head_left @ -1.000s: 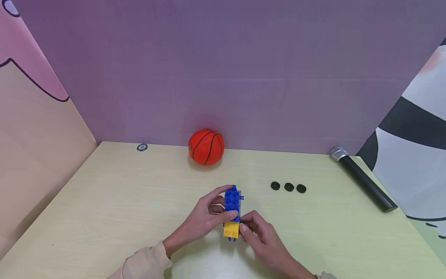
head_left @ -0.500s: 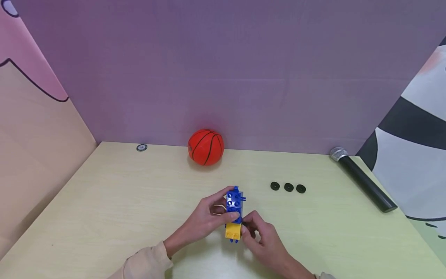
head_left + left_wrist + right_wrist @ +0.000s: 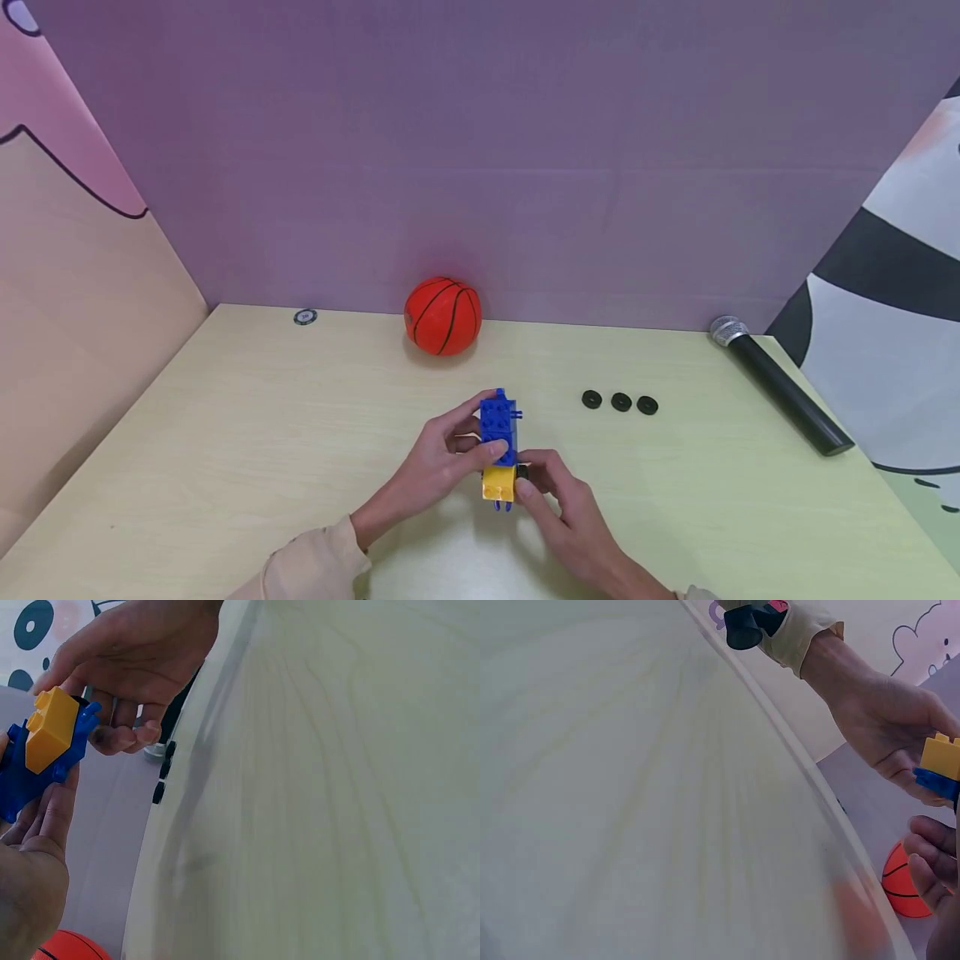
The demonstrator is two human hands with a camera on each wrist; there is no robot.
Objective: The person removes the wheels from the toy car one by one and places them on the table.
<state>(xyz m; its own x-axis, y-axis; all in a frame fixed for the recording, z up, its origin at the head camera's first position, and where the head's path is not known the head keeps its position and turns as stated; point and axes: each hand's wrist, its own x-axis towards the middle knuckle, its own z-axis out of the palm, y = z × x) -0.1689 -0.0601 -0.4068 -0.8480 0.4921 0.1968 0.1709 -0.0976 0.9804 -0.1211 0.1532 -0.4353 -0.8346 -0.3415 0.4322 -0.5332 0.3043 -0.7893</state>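
My left hand (image 3: pixel 442 462) grips a toy of blue building bricks (image 3: pixel 497 414), its thumb across the top and fingers along the far side. A yellow brick (image 3: pixel 498 483) sits on the toy's near end, and small blue pegs stick out at the side and near end. Beside the yellow brick, my right hand (image 3: pixel 570 517) pinches a small black wheel (image 3: pixel 522 472) between thumb and forefinger, against the toy's right side. Whether the wheel is seated on a peg cannot be seen. Both hands are above the table. In the left wrist view the yellow brick (image 3: pixel 52 731) shows clearly.
Three black wheels (image 3: pixel 621 402) lie in a row on the pale table (image 3: pixel 225 433), right of the hands. Farther back is a small red basketball (image 3: pixel 443 317). A black microphone (image 3: pixel 787 392) lies along the right edge, a round chip (image 3: pixel 305 317) at the back left.
The brick toy has shifted first slightly right, then back left and away from me, with my left hand. More of the black wheel now shows between my right fingertips.
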